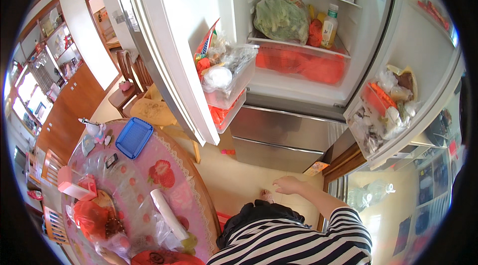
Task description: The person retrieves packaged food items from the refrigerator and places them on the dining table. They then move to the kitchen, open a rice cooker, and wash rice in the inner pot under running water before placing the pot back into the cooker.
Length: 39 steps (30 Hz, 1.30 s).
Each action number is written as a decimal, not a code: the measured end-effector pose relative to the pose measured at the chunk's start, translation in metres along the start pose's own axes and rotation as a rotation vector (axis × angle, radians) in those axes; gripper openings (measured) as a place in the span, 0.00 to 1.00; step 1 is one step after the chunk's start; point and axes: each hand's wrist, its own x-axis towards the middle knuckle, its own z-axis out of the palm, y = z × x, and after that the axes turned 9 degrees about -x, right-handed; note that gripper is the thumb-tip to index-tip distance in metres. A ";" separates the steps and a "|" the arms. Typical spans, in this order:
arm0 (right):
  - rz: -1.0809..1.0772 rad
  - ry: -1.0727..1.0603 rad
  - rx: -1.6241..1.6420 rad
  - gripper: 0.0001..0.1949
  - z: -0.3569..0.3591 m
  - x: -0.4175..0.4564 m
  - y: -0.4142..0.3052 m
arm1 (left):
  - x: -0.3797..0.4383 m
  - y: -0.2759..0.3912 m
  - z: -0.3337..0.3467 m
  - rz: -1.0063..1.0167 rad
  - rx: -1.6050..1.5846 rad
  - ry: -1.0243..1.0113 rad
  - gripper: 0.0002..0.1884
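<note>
My right hand (pixel 287 185) hangs over the tiled floor in front of the refrigerator's lower drawers (pixel 276 153), with nothing seen in it. At the bottom left, my left hand (pixel 111 256) is partly cut off by the picture's edge. Its fingers are at a crumpled clear plastic bag (pixel 115 242) on the table; whether they grip it cannot be made out. Near that hand lie a red plastic bag (pixel 90 218) and another red bag (pixel 164 258). Both upper doors of the refrigerator stand wide, showing a bagged leafy vegetable (pixel 282 18) and a bottle (pixel 329 27) on a shelf.
The left door bin (pixel 233 82) and right door bin (pixel 368 130) hold bagged food. On the oval table (pixel 179 175) are a blue plastic basket (pixel 134 138), a phone-like device (pixel 111 160), a pink box (pixel 73 184) and a white plastic roll (pixel 169 214). Large clear bottles (pixel 373 192) stand right.
</note>
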 end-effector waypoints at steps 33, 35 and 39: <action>-0.101 1.263 0.892 0.08 -0.236 -0.039 0.044 | -0.532 0.560 -0.048 1.471 -1.365 -1.415 0.27; -0.033 1.350 0.800 0.05 -0.276 -0.049 0.054 | -0.522 0.548 -0.036 1.502 -1.302 -1.491 0.25; 0.004 1.746 0.415 0.11 -0.361 -0.061 0.078 | -0.506 0.499 -0.005 1.512 -0.969 -1.686 0.21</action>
